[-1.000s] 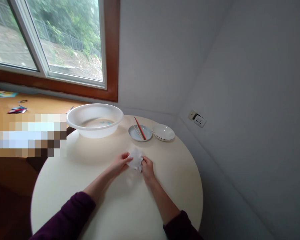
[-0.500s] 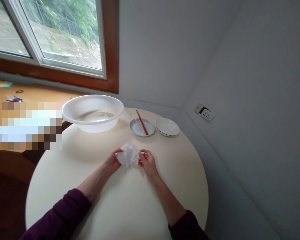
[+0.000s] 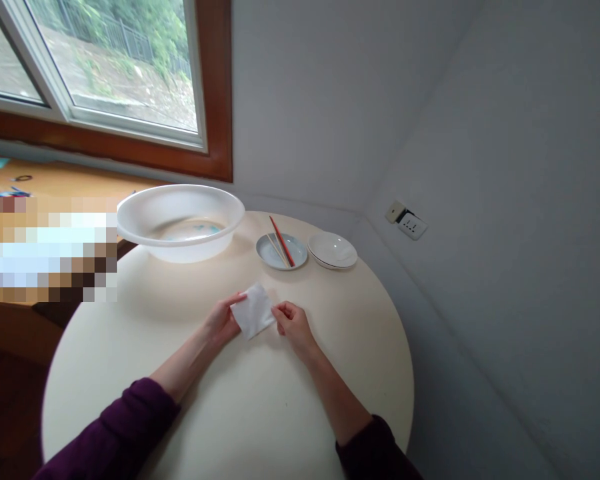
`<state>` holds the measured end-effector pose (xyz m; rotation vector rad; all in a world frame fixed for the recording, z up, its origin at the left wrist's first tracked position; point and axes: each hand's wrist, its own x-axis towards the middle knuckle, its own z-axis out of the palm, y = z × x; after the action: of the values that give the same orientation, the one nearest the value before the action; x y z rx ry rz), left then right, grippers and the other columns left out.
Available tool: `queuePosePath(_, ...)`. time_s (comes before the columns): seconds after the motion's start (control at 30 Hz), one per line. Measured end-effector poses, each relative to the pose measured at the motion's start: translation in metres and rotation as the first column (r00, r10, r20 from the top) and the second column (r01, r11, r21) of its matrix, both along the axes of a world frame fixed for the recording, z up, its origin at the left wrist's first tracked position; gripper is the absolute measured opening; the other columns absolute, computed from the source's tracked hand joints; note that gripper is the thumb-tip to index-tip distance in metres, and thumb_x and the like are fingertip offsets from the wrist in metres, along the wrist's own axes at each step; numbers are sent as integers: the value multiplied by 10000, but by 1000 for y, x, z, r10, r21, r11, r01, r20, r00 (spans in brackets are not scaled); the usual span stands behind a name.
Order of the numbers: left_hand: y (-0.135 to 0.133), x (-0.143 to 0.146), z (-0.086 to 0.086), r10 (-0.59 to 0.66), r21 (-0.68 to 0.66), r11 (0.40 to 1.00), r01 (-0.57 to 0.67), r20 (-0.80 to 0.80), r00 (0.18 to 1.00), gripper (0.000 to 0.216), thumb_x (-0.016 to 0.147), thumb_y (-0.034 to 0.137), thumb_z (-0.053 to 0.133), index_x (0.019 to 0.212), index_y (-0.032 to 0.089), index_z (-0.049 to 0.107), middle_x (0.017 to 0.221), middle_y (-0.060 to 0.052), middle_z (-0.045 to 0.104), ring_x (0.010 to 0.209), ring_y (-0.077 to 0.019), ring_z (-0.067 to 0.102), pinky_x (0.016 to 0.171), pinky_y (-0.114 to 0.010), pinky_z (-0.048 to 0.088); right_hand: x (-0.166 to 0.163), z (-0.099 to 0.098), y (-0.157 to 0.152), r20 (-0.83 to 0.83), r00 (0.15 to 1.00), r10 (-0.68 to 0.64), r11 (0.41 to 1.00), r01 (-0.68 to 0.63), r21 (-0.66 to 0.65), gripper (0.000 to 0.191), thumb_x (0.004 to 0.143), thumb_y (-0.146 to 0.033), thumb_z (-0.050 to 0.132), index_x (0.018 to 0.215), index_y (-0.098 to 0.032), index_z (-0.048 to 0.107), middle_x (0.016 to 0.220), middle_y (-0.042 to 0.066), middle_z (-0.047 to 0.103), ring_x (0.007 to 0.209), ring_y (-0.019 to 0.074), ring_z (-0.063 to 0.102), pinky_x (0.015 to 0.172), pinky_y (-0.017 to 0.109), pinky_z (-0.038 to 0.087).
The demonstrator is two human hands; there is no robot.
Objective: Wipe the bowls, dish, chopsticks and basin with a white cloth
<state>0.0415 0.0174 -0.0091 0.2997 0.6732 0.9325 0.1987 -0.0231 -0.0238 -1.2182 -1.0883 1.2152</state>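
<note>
A folded white tissue (image 3: 253, 311) is stretched between my two hands, just above the round cream table (image 3: 220, 413). My left hand (image 3: 223, 319) grips its left side, thumb on top and the other fingers behind, partly hidden. At its right corner, my right hand (image 3: 290, 321) pinches the edge between thumb and forefinger, with the remaining fingers curled. Beyond the hands lies a grey plate (image 3: 263, 256) with chopsticks (image 3: 282, 241) across it, some red and some pale wood. White shallow dishes (image 3: 334, 249), stacked, sit right beside that plate.
A large translucent white basin (image 3: 180, 252) stands at the back left of the table. Farther left is a wooden desk (image 3: 75, 175) with small items, partly pixelated. Walls rise behind and to the right, with a power socket (image 3: 412, 227). A window (image 3: 130, 60) is at upper left.
My right hand has closed in on the tissue and now pinches its right corner. The tissue looks flatter and straighter. My left hand keeps its hold. The view has shifted slightly.
</note>
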Motion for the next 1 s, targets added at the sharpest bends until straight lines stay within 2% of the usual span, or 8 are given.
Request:
queuePosePath(0.2, -5, 7, -1, -39, 155, 987, 36, 19, 999, 314, 683, 57, 598, 992, 111, 594, 904, -108, 683, 814, -223, 656, 777, -349, 530, -7, -8, 15, -13, 994, -105, 991, 105, 80, 286, 673, -448, 600, 636, -188, 487, 426, -98, 350, 369, 52, 267, 379, 209, 204)
queuePosePath(0.33, 0, 7, -2, 38, 121, 992, -36, -14, 999, 289, 685, 58, 600, 968, 113, 591, 886, -107, 689, 816, -231, 657, 776, -363, 533, -11, -13, 28, 60, 985, -162, 978, 152, 145, 299, 724, -468, 542, 624, -192, 482, 452, -80, 357, 409, 73, 302, 408, 216, 240)
queuePosePath(0.43, 7, 3, -1, 149, 53, 988, -146, -64, 987, 184, 716, 35, 529, 865, 121, 595, 757, -71, 675, 711, -188, 651, 706, -326, 539, -12, -12, 37, 206, 938, -280, 936, 219, 276, 321, 807, -441, 438, 604, -195, 478, 494, -54, 385, 474, 97, 349, 468, 227, 283)
queuePosePath(0.57, 12, -3, -1, 110, -14, 994, -110, 26, 994, 205, 782, 56, 396, 664, 120, 552, 460, 14, 457, 405, -82, 466, 460, -206, 443, -9, -5, 61, 439, 771, -461, 842, 222, 492, 324, 863, -360, 367, 593, -204, 455, 535, -29, 420, 529, 120, 387, 554, 246, 314)
queuePosePath(0.7, 15, -3, -4, 62, -2, 998, -62, 72, 995, 213, 793, 101, 397, 623, 128, 522, 437, 46, 333, 359, -59, 352, 394, -173, 341, 5, 8, 102, 603, 494, -626, 753, 180, 633, 268, 861, -270, 366, 687, -188, 553, 688, 39, 567, 724, 174, 489, 741, 302, 337)
queuePosePath(0.77, 16, -3, -6, 54, 3, 999, -54, 63, 997, 191, 784, 104, 413, 628, 134, 519, 446, 47, 332, 369, -60, 351, 399, -169, 330, 13, 13, 121, 669, 397, -628, 769, 184, 612, 205, 828, -199, 406, 884, -173, 601, 883, 77, 622, 873, 202, 512, 812, 327, 321)
queuePosePath(0.87, 16, -2, -7, 46, -9, 999, -45, 72, 996, 198, 767, 102, 417, 593, 139, 506, 437, 44, 323, 371, -62, 345, 408, -173, 325, 23, 17, 140, 805, 268, -529, 845, 258, 469, 376, 757, -160, 508, 1131, -130, 543, 1125, 149, 579, 1035, 259, 489, 857, 360, 304)
queuePosePath(1.0, 15, -1, -7, 40, -15, 999, -39, 88, 995, 223, 739, 97, 412, 536, 133, 498, 417, 37, 313, 367, -69, 343, 416, -189, 327, 28, 21, 150, 924, 163, -346, 895, 353, 273, 554, 729, -261, 601, 1233, -74, 468, 1202, 215, 529, 1108, 320, 462, 871, 391, 299)
